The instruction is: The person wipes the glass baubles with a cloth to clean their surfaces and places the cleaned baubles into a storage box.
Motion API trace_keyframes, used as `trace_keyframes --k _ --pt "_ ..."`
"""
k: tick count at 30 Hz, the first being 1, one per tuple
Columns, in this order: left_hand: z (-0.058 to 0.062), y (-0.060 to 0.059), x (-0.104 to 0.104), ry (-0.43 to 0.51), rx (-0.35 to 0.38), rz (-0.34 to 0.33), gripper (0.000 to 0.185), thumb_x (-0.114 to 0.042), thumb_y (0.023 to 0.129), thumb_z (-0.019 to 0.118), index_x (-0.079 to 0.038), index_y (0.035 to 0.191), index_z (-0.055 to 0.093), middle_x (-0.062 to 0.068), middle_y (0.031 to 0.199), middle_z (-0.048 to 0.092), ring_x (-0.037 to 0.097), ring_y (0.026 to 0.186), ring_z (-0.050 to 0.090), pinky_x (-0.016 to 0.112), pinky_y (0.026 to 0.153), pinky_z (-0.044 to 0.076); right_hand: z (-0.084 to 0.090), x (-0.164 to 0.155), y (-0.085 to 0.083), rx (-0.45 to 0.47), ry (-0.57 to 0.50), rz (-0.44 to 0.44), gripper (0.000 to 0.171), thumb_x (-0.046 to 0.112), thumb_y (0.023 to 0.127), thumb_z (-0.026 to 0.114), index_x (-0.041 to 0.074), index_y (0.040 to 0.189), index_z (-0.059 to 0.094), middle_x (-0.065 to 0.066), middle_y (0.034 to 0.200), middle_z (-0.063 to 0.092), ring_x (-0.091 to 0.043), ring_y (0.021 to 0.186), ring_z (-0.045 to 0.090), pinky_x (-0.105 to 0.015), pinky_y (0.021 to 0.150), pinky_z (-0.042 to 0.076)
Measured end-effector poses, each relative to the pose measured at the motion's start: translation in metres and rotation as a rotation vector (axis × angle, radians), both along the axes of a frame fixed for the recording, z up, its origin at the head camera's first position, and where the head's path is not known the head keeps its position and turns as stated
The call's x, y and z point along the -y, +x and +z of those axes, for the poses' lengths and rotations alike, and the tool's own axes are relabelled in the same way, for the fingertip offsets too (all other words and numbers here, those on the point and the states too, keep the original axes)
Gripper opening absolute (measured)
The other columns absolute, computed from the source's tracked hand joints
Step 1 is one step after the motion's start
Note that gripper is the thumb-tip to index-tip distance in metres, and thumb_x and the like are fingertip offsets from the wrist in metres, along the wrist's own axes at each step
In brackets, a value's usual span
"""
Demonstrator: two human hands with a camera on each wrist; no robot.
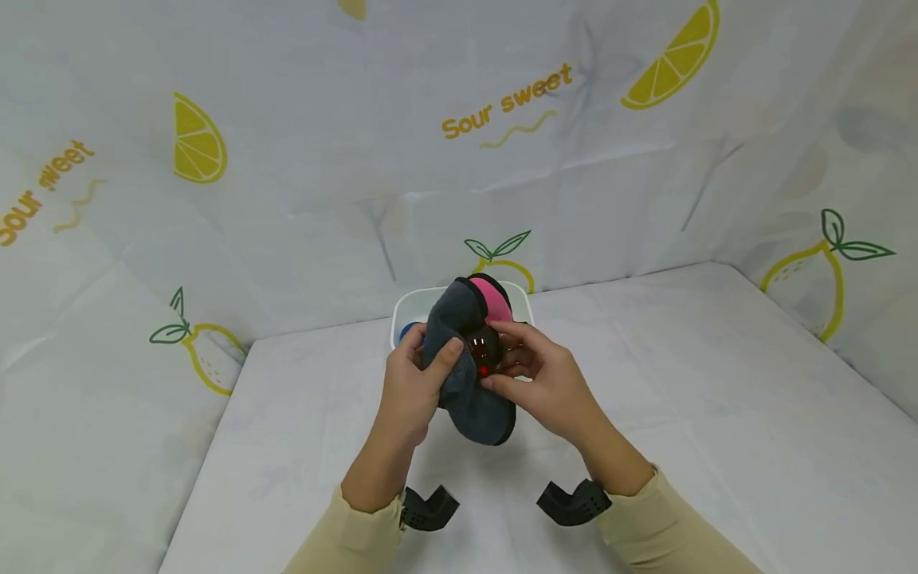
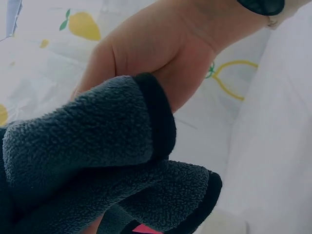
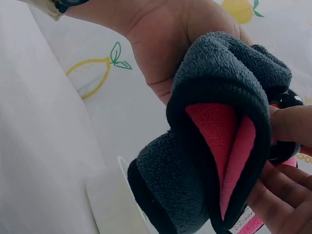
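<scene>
Just in front of a white container, both hands hold things up above the table. My left hand (image 1: 405,391) grips a thick plush cloth (image 1: 448,319), grey-blue on one face and pink on the other, with black edging. The cloth is folded, and one end hangs down below the hands. Against it, my right hand (image 1: 552,387) holds a small glossy dark rounded object (image 1: 485,347) between fingers and thumb. A red spot shows on that object; its kind cannot be made out. Much of it is hidden by the cloth and fingers. A white label (image 3: 241,222) shows in the right wrist view.
Behind the hands stands the white container (image 1: 407,309) with a blue item (image 1: 406,330) partly visible in it. The table is covered with a white sheet (image 1: 645,414), and a lemon-printed curtain (image 1: 323,159) rises behind it.
</scene>
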State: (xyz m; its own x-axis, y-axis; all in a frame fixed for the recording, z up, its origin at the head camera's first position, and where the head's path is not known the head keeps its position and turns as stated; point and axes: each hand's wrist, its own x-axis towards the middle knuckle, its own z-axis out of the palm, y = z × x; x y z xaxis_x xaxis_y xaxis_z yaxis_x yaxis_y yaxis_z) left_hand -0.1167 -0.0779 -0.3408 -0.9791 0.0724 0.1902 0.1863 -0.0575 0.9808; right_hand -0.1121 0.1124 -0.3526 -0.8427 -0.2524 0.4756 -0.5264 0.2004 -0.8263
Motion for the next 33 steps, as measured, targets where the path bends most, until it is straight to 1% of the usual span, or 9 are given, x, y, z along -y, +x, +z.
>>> trace_keyframes --k 5,9,13,17,20,23,25,28,33 --pt "0.0000 -0.0004 0.0004 0.018 0.019 0.015 0.029 -0.023 0.098 0.062 -0.003 0.120 0.059 0.006 0.092 0.063 0.016 0.082 0.063 0.031 0.072 0.059 0.0004 0.0010 0.0004 -0.039 0.026 -0.053 0.065 0.002 0.076 0.083 0.011 0.135 0.058 -0.007 0.101 0.067 -0.014 0.079 0.066 -0.026 0.075 0.058" --pt "0.0012 0.0000 0.0014 0.037 0.034 0.012 0.031 -0.023 0.098 0.062 -0.004 0.122 0.059 0.007 0.096 0.063 0.016 0.084 0.063 0.030 0.072 0.058 -0.0006 0.0020 0.0002 -0.032 0.029 -0.088 0.063 0.004 0.076 0.084 0.010 0.134 0.060 -0.007 0.098 0.068 -0.014 0.076 0.065 -0.025 0.073 0.058" --pt "0.0020 -0.0005 0.0025 0.032 0.041 -0.001 0.034 -0.020 0.096 0.066 -0.004 0.126 0.059 0.013 0.104 0.064 0.019 0.090 0.066 0.036 0.078 0.060 -0.0022 0.0018 -0.0008 0.034 0.045 -0.128 0.057 0.012 0.078 0.084 0.009 0.130 0.063 -0.007 0.094 0.069 -0.013 0.076 0.067 -0.025 0.071 0.058" --pt "0.0027 -0.0005 0.0031 0.009 0.041 -0.036 0.041 -0.018 0.092 0.071 -0.006 0.129 0.058 0.018 0.111 0.064 0.023 0.096 0.066 0.042 0.084 0.059 -0.0026 0.0005 -0.0016 0.109 0.049 -0.168 0.050 0.019 0.081 0.082 0.006 0.126 0.065 -0.007 0.088 0.069 -0.013 0.073 0.067 -0.024 0.068 0.058" --pt "0.0020 -0.0006 0.0027 -0.016 0.069 -0.073 0.047 -0.019 0.088 0.075 -0.011 0.131 0.057 0.016 0.115 0.064 0.025 0.100 0.066 0.043 0.087 0.057 -0.0015 0.0003 -0.0017 0.183 0.004 -0.166 0.046 0.018 0.083 0.080 0.002 0.122 0.065 -0.011 0.085 0.067 -0.015 0.071 0.069 -0.026 0.068 0.059" --pt "0.0016 -0.0002 0.0019 -0.049 0.102 -0.096 0.055 -0.022 0.085 0.078 -0.014 0.134 0.054 0.015 0.118 0.065 0.025 0.102 0.066 0.044 0.089 0.057 0.0002 0.0016 -0.0015 0.260 -0.045 -0.147 0.042 0.019 0.085 0.078 -0.002 0.119 0.064 -0.014 0.086 0.068 -0.015 0.072 0.071 -0.028 0.070 0.060" --pt "0.0019 0.0003 0.0016 -0.053 0.115 -0.100 0.058 -0.022 0.084 0.079 -0.015 0.135 0.053 0.016 0.117 0.065 0.026 0.101 0.067 0.045 0.089 0.056 0.0015 0.0026 -0.0005 0.280 -0.056 -0.132 0.040 0.018 0.086 0.078 -0.003 0.117 0.064 -0.015 0.087 0.068 -0.016 0.073 0.072 -0.029 0.070 0.060" --pt "0.0014 0.0007 0.0018 -0.048 0.094 -0.091 0.052 -0.022 0.085 0.077 -0.014 0.131 0.054 0.017 0.114 0.065 0.025 0.097 0.067 0.045 0.088 0.057 0.0027 0.0033 0.0011 0.280 -0.054 -0.112 0.040 0.018 0.086 0.077 -0.003 0.117 0.064 -0.015 0.090 0.069 -0.016 0.075 0.072 -0.029 0.072 0.060" --pt "0.0012 0.0002 0.0029 -0.007 0.031 -0.059 0.033 -0.017 0.092 0.070 -0.008 0.121 0.056 0.016 0.103 0.065 0.023 0.088 0.066 0.042 0.081 0.059 0.0023 0.0026 0.0027 0.213 -0.011 -0.102 0.044 0.019 0.087 0.077 0.001 0.125 0.064 -0.011 0.091 0.070 -0.013 0.079 0.072 -0.029 0.076 0.060"
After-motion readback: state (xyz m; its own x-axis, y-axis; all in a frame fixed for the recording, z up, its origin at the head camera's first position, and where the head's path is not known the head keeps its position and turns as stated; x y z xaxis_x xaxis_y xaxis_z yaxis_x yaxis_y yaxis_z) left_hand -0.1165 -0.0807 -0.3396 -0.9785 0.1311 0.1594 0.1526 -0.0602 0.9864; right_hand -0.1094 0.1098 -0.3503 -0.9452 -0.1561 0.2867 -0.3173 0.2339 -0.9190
